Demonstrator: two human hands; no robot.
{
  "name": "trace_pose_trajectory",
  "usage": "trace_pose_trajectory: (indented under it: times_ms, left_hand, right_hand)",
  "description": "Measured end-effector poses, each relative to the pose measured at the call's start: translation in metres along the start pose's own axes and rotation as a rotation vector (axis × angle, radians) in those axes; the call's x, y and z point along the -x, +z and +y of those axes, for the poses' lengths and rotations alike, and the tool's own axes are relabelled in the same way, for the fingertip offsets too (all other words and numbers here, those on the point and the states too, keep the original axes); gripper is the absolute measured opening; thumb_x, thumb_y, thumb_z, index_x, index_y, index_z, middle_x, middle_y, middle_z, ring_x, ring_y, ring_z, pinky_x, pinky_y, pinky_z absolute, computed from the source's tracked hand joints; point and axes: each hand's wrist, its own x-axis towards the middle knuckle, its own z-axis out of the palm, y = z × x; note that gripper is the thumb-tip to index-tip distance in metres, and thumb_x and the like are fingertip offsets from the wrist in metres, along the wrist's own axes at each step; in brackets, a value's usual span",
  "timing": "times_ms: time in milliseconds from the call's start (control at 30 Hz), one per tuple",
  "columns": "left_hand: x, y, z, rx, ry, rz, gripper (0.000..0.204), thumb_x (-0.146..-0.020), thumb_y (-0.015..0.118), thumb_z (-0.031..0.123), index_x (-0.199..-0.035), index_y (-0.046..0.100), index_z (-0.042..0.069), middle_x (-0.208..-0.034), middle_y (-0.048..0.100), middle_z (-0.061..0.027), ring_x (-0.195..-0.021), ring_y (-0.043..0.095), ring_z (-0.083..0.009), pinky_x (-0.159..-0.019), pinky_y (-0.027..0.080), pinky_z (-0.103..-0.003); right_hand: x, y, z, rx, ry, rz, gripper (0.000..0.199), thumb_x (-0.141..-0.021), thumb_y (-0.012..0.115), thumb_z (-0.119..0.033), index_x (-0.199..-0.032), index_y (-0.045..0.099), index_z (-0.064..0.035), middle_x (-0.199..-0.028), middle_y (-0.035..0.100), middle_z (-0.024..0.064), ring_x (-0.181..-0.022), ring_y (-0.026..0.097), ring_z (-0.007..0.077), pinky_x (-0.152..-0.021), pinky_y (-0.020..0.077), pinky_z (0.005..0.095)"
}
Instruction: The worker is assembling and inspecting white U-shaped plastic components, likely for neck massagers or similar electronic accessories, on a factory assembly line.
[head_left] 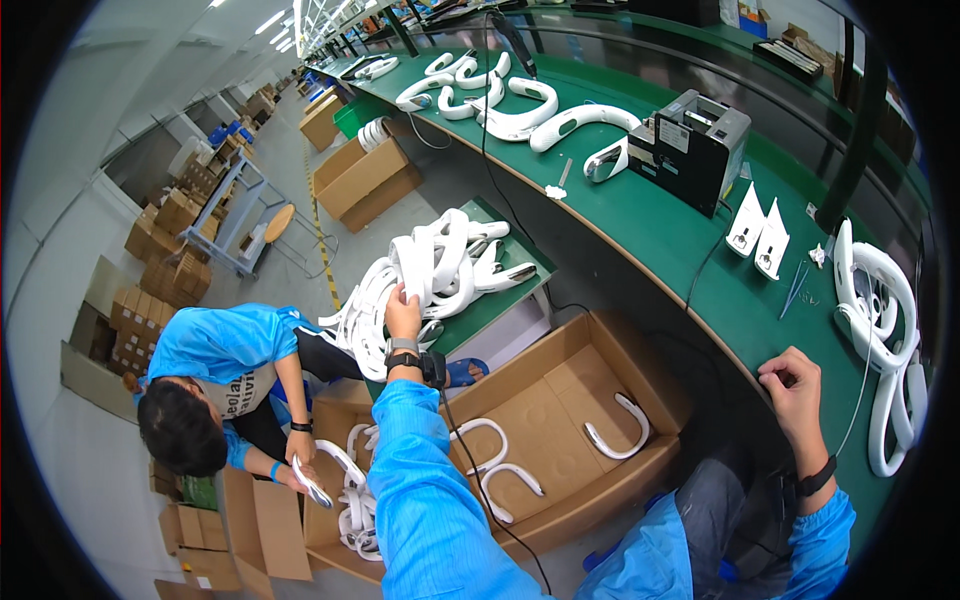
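Observation:
My left hand (403, 318) reaches out to a heap of white U-shaped neckbands (440, 262) piled on a small green side table (487, 328). Its fingers are closed on a white neckband at the heap's near side; the fingertips are partly hidden. By the front edge of the green workbench (690, 262), my right hand (797, 388) is curled into a loose fist, and nothing shows in it. Below my left arm stands a large open cardboard box (560, 400) with a few white curved pieces (618, 430) lying in it.
A co-worker in blue (225, 345) bends at the left, holding a white neckband (312, 482) over another carton. On the bench are more neckbands (520, 110), a black machine (690, 150), two white plates (758, 230), tweezers (795, 288) and neckbands at right (880, 330). A black cable crosses the middle.

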Motion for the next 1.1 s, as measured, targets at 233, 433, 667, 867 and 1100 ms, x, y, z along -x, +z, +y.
trace_pose_trajectory:
  times_ms: [233,433,667,867,1100]
  left_hand:
    - [0.0,0.001,-0.005,-0.044,-0.018,0.022,0.044,-0.079,0.066,0.011,-0.121,0.06,-0.001,-0.111,0.065,-0.0208,-0.103,0.065,-0.0292,-0.09,0.049,-0.036]
    - [0.053,0.02,0.05,0.059,0.13,0.42,0.041,-0.08,0.057,0.005,-0.121,0.057,0.0,-0.116,0.058,-0.0177,-0.106,0.058,-0.0296,-0.092,0.045,-0.038]
    - [0.248,0.04,0.179,0.69,0.219,-0.038,0.023,-0.086,0.052,-0.002,-0.108,0.059,0.001,-0.113,0.059,-0.0095,-0.107,0.056,-0.0203,-0.095,0.045,-0.032]
    - [0.462,0.091,0.211,0.981,0.017,-0.53,0.018,-0.091,0.051,0.0,-0.105,0.062,0.002,-0.095,0.063,-0.0063,-0.089,0.06,-0.0162,-0.081,0.049,-0.029]
    - [0.621,0.047,0.208,0.69,0.24,-1.025,0.014,-0.087,0.055,0.002,-0.097,0.065,0.004,-0.088,0.066,-0.011,-0.086,0.063,-0.0265,-0.077,0.05,-0.034]
  right_hand:
    - [-0.001,0.001,-0.003,0.007,-0.019,-0.011,0.009,-0.068,0.065,0.007,-0.074,0.066,0.0002,-0.066,0.053,0.0039,-0.055,0.048,0.01,-0.051,0.0353,0.0247]
    - [0.0,-0.004,0.003,-0.02,-0.035,-0.002,0.01,-0.068,0.065,0.008,-0.074,0.067,0.0009,-0.065,0.057,0.0055,-0.056,0.051,0.0114,-0.052,0.0378,0.0251]
    - [0.002,-0.006,-0.002,-0.071,-0.083,-0.009,0.013,-0.071,0.062,0.01,-0.079,0.069,0.0026,-0.07,0.064,0.0093,-0.059,0.057,0.0138,-0.055,0.0428,0.0257]
    - [0.011,-0.011,-0.007,-0.094,-0.166,0.017,0.017,-0.072,0.059,0.014,-0.079,0.069,0.0022,-0.072,0.065,0.011,-0.063,0.063,0.0176,-0.058,0.0473,0.0267]
    - [0.098,-0.013,-0.039,-0.168,-0.383,-0.142,0.029,-0.067,0.055,0.019,-0.081,0.07,-0.0008,-0.073,0.066,0.0107,-0.065,0.066,0.0231,-0.059,0.0519,0.0292]
